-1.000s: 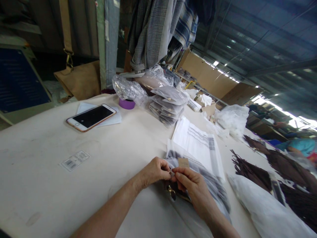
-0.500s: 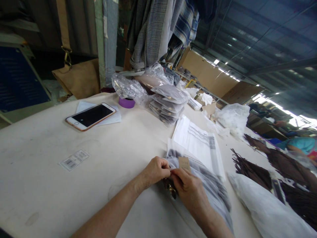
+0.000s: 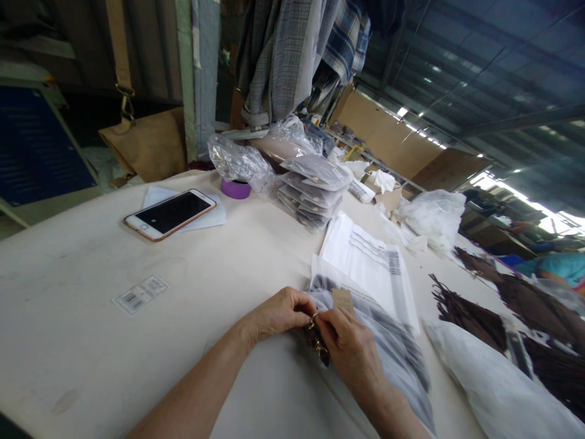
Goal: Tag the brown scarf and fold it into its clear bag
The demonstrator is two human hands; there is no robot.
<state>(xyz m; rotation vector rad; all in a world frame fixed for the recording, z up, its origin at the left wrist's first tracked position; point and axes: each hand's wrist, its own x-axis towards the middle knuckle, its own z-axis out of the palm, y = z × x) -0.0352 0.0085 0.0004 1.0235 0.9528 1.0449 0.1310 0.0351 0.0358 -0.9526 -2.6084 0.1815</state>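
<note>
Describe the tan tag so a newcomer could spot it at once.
On the pale table, find the see-through bag with grey contents, nearer the camera than the white printed packet. The tan tag shows against that bag, just beyond the right hand. It is a small, opaque rectangle, unlike the see-through bag and the larger white packet.

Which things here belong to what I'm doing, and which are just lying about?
At your left hand and right hand:
gold-coloured metal fittings
grey bagged item
brown tag

Lying about:
phone
barcode label
purple roll
stack of bagged pieces
fringed brown items
</note>
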